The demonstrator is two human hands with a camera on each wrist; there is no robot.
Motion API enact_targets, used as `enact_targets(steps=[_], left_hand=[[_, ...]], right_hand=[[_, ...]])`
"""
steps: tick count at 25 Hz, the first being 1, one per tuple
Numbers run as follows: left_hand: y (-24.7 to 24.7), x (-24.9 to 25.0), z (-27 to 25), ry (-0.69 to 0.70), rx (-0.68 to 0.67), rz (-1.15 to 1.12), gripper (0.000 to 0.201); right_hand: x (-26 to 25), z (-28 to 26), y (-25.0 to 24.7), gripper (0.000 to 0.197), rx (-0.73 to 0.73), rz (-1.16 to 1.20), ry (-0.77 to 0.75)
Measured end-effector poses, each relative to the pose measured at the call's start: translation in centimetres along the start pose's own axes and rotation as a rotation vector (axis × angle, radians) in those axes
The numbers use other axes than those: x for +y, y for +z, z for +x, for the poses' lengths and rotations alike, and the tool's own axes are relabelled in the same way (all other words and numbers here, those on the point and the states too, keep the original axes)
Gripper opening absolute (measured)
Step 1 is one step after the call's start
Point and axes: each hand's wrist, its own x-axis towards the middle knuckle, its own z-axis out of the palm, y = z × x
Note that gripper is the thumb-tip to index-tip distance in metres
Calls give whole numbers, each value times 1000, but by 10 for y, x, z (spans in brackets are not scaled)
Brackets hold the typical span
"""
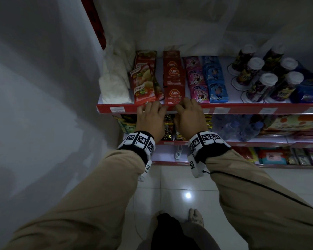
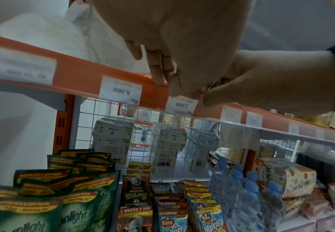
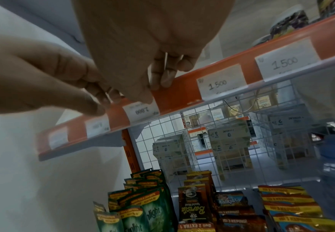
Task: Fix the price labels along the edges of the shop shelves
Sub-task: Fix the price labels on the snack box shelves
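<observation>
Left hand (image 1: 148,117) and right hand (image 1: 189,117) side by side at the red shelf edge (image 1: 242,107), fingertips of both curled onto the 2.000 price label (image 2: 182,104) in its strip, top shelf holding ABC sachets (image 1: 174,82), lidded cups (image 1: 267,87), lower shelf holding water bottles (image 2: 248,197).

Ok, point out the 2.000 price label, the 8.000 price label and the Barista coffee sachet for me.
2.000 price label (image 2: 182,104), left wrist view, on its printed white face.
8.000 price label (image 2: 121,90), left wrist view, on the printed digits.
Barista coffee sachet (image 2: 136,190), left wrist view, on the brown front above the name.
</observation>
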Motion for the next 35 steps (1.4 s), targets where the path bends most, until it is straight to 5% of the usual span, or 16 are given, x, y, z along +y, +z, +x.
enact_targets(steps=[8,11,15,21,25,30,35], left_hand=[[2,-6,3,17,-11,-10,42],[2,-7,5,-37,47,-127,39],[2,-7,11,-143,56,-323,37],[3,-5,14,-216,51,-416,33],[6,-6,15,-209,47,-395,25],[7,-11,16,-96,36,-223,25],[9,-11,15,-120,45,-332,22]], right_hand=[[3,8,-5,21,-37,4,-16],[9,13,-6,13,33,318,65],[14,17,-9,15,173,800,385],[-4,10,-2,17,57,1296,538],[-6,7,5,20,36,1108,489],[2,19,-9,23,87,631,93],[10,18,-9,8,26,815,256]])
